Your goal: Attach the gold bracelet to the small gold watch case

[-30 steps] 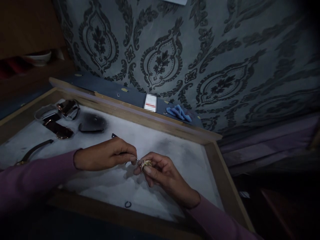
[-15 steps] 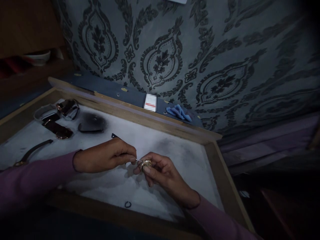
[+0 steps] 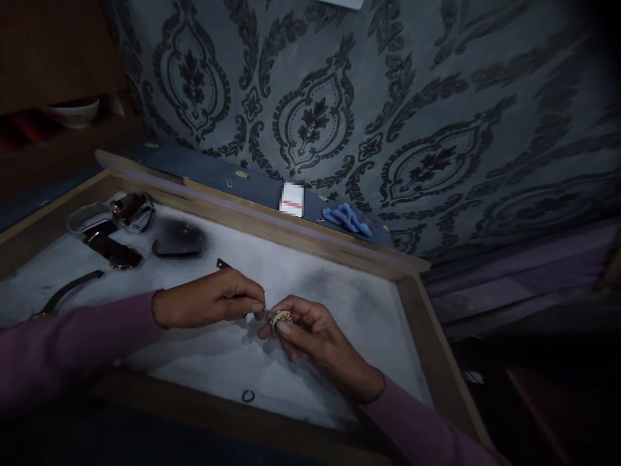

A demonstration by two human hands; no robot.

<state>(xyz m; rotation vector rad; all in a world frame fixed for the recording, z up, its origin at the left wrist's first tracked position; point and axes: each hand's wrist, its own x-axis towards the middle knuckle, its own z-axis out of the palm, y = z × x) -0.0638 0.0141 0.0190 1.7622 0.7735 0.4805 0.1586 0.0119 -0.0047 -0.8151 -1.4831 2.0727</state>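
Observation:
Over the white-lined wooden tray, my right hand (image 3: 315, 336) pinches a small round gold-coloured watch case (image 3: 281, 319) between thumb and fingers. My left hand (image 3: 211, 298) is closed in a pinch on a thin metal pin-like tool (image 3: 266, 311), mostly covered by the fingertips. The tool's tip points at the left edge of the watch case; whether they touch I cannot tell. Behind my left hand a flat dark strip (image 3: 223, 264) lies partly hidden. Below both hands a small black open ring (image 3: 248, 395) rests on the white lining.
Several watches (image 3: 114, 251) and a clear round container (image 3: 90, 219) lie at the tray's left, near a dark curved object (image 3: 177, 243). A wooden rim (image 3: 272, 217) borders the tray. Beyond it are a white card (image 3: 292, 199) and a crumpled blue cloth (image 3: 347, 218).
My left hand and sleeve have shifted slightly right, and less of the thin tool shows between the hands. The watch case in my right hand has barely moved.

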